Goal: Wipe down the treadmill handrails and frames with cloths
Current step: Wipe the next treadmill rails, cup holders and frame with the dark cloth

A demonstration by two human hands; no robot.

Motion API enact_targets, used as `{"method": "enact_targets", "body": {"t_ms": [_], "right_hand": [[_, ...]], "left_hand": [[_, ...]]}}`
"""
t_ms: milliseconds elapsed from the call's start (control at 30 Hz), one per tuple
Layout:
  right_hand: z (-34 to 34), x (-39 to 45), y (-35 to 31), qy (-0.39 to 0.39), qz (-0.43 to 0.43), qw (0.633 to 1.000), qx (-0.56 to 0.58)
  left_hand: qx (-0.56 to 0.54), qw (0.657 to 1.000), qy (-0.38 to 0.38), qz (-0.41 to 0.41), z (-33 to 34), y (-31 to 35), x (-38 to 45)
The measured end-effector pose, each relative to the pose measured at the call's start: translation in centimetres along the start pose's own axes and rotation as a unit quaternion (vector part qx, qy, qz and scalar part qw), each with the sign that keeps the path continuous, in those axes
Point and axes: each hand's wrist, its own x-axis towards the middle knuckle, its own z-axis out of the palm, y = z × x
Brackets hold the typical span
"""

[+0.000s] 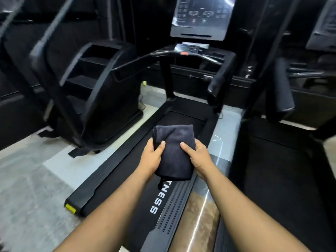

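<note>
Between a stair machine (94, 91) and another treadmill (283, 170) stands a black treadmill (116, 175), its side rail lettered "…TNESS". Above its belt a folded dark cloth (174, 153) is gripped by left hand (151, 157) and right hand (197, 155), thumbs on top.

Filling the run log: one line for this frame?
left hand: grips cloth | right hand: grips cloth | cloth: folded, held over treadmill belt | handrails: untouched
</note>
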Motion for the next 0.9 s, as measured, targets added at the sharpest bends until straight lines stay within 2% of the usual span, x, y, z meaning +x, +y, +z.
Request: {"method": "enact_targets", "body": {"t_ms": [67, 200, 367, 533, 800, 900], "right_hand": [[-0.8, 1.9, -0.4, 0.068, -0.016, 0.997, -0.023], [-3.4, 4.8, -1.8, 0.155, -0.032, 0.985, -0.067], [-9.7, 7.9, -3.3, 0.259, -0.051, 0.963, -0.059], [-16.4, 11.7, -3.9, 0.364, -0.081, 0.924, -0.079], [-30.7, 19.3, -6.3, 0.434, -0.102, 0.879, -0.167], [-35.9, 21.6, -8.5, 0.458, -0.116, 0.862, -0.184]], "left_hand": [[0.013, 1.0, -0.02, 0.007, 1.3, -0.2, 3.3], [0.025, 0.997, -0.074, 0.009, 5.2, 0.3, 9.0], [0.016, 0.985, -0.167, 0.027, 12.1, 0.9, 14.2], [0.049, 0.968, -0.238, 0.064, 20.8, 1.6, 19.4], [0.059, 0.959, -0.272, 0.05, 37.5, 2.6, 28.0], [0.039, 0.952, -0.294, 0.067, 43.5, 4.3, 30.7]]}}
